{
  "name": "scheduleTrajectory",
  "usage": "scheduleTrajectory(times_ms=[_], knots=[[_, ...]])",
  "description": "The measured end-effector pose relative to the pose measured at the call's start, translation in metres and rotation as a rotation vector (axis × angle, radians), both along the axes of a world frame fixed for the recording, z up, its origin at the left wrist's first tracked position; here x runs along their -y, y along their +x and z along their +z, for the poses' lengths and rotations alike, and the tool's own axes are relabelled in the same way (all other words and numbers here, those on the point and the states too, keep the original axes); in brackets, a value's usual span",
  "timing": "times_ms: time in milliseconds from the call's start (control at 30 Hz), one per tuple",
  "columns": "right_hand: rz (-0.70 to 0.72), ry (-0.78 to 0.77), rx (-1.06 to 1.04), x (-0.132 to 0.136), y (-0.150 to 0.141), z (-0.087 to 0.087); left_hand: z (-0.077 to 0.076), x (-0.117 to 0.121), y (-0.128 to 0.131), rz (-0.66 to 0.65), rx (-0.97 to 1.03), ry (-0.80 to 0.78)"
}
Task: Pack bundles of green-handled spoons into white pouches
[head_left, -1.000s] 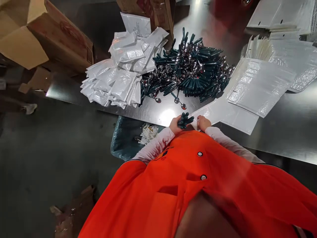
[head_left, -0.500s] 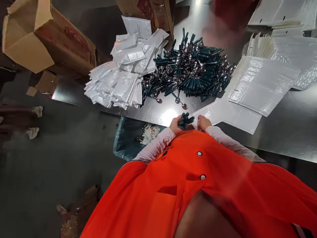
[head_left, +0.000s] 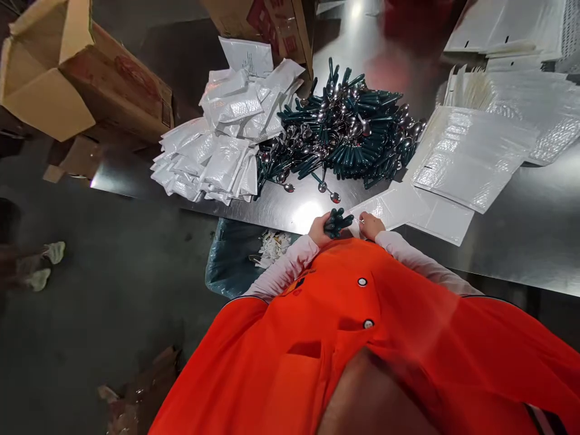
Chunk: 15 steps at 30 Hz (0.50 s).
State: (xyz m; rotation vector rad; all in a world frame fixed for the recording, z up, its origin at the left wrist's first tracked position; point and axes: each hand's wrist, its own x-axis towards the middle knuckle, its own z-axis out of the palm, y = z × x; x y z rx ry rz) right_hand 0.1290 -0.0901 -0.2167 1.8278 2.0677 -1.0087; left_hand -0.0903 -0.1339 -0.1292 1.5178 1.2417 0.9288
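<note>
My left hand is wrapped round a bundle of spoons, their dark green handles pointing up and toward the table. Close by on the right, my right hand has its fingers pinched together at a thin white piece between the two hands. What that piece is, I cannot make out. The spoon bowls in the bundle are hidden. Beyond my hands, a large heap of green-handled spoons lies on the metal table. Flat white bubble mailers lie to the right of it.
Filled white mailers are piled left of the heap. Cardboard boxes stand at the far left and the back. Below the table edge is a lined bin with white scraps. A person's shoes show at left.
Both hands keep nearly the same place and hold. The view has shifted slightly, and the shoes at the left have moved left and down.
</note>
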Motion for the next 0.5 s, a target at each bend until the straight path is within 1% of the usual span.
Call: scheduleTrajectory(times_ms=[133,333,433,500], knots=[[0.000,0.016,-0.009,0.0006,0.0010,-0.0022,-0.0032,0.0004,-0.0011,0.012,-0.035,-0.015],[-0.010,0.015,-0.002,0.0004,-0.0001,0.0025,-0.0060,0.0016,-0.0025,0.006,-0.052,-0.034],[-0.018,0.027,-0.008,0.0006,0.0005,0.0028,-0.0060,0.0023,-0.0028,-0.003,-0.044,-0.014],[-0.026,0.032,-0.017,0.0010,-0.0001,0.0020,-0.0050,0.0017,-0.0017,0.001,-0.079,-0.016]])
